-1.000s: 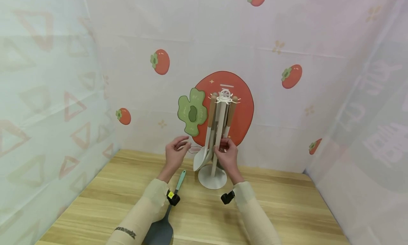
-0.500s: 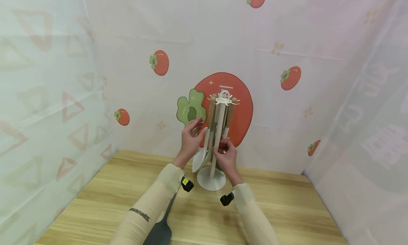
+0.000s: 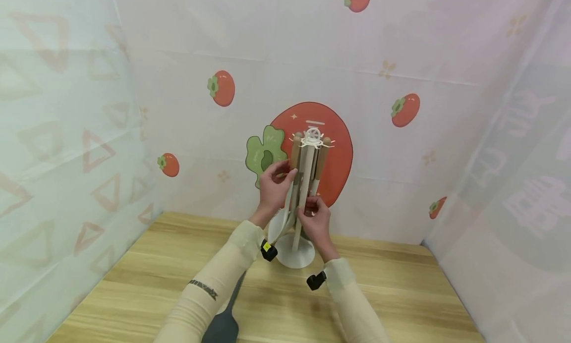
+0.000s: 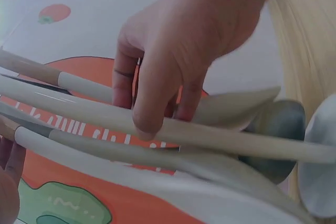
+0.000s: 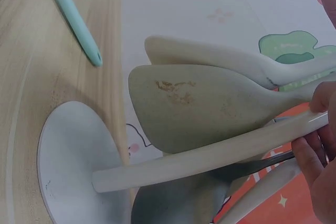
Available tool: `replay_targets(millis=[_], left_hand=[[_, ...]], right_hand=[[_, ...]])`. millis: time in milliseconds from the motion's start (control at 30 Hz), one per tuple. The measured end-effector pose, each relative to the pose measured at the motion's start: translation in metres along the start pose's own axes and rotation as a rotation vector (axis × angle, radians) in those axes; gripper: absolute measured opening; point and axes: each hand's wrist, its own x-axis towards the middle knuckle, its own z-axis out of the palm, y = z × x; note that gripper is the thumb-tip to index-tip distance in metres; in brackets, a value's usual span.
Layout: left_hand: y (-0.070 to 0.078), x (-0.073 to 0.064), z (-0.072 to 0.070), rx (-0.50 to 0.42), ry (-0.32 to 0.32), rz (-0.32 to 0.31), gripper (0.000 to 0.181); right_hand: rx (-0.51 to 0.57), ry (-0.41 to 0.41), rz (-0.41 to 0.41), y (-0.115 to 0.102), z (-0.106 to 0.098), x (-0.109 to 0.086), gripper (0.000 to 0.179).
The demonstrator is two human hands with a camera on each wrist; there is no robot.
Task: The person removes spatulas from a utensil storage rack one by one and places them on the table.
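1. Head view, latest change: note left hand (image 3: 273, 190) right up at the wooden handle (image 3: 296, 152) of the leftmost pale utensil (image 3: 277, 227), fingers curved, thumb towards the near side. Cannot tell whether pinching or only touching.
2. Head view, meaning: judge both hands now engaged at the loaded stand (image 3: 294, 259), left at a hanging utensil, right apparently steadying the pole (image 3: 306, 179). Record as inference only.
3. Head view, location: find stand on the desk (image 3: 392, 293), utensils hanging below the hook ring (image 3: 312, 142), right hand (image 3: 317, 221) gripping the pole low down. Log also the dark turner (image 3: 221, 327), lying on the desk to the left and partly covered by the left sleeve (image 3: 218, 283).
4. Head view, against earlier frames: compared with one second ago, see left hand higher, further right, no longer well apart from the utensils; compared with half a second ago, gap to the handle closed up. No clear shift of right hand or stand. Turner's mint handle now covered here.
5. Left wrist view: confirm right thumb across the pole, fingers behind. See left fingers only at the frame edge, by the wood-to-white joint; grip unclear.
6. Right wrist view: observe right hand on the pole, a broad stained blade (image 5: 199, 106) beside it, and the mint handle (image 5: 77, 22) on the desk.
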Motion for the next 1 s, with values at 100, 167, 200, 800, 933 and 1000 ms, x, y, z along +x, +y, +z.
replay_targets(millis=[100,167,200,800,933,1000], left_hand=[[0.003,0.0,-0.002,0.035,-0.023,0.018,0.032],[0.004,0.001,-0.002,0.06,-0.037,0.036,0.031],[0.004,0.001,-0.003,0.066,-0.044,0.048,0.031],[-0.023,0.01,-0.007,0.1,-0.132,0.066,0.035],[-0.018,0.01,-0.01,0.104,-0.15,0.047,0.036],[-0.017,0.01,-0.011,0.112,-0.155,0.04,0.036]], right_hand=[[-0.003,0.0,0.007,0.01,0.002,0.001,0.023],[-0.002,0.01,0.006,0.021,0.003,0.003,0.024],[-0.001,0.016,0.008,0.026,0.004,0.003,0.024],[-0.002,0.032,0.016,0.041,0.005,0.007,0.025],[0.007,0.028,0.015,0.04,0.006,0.008,0.027],[0.007,0.019,0.015,0.033,0.006,0.006,0.027]])
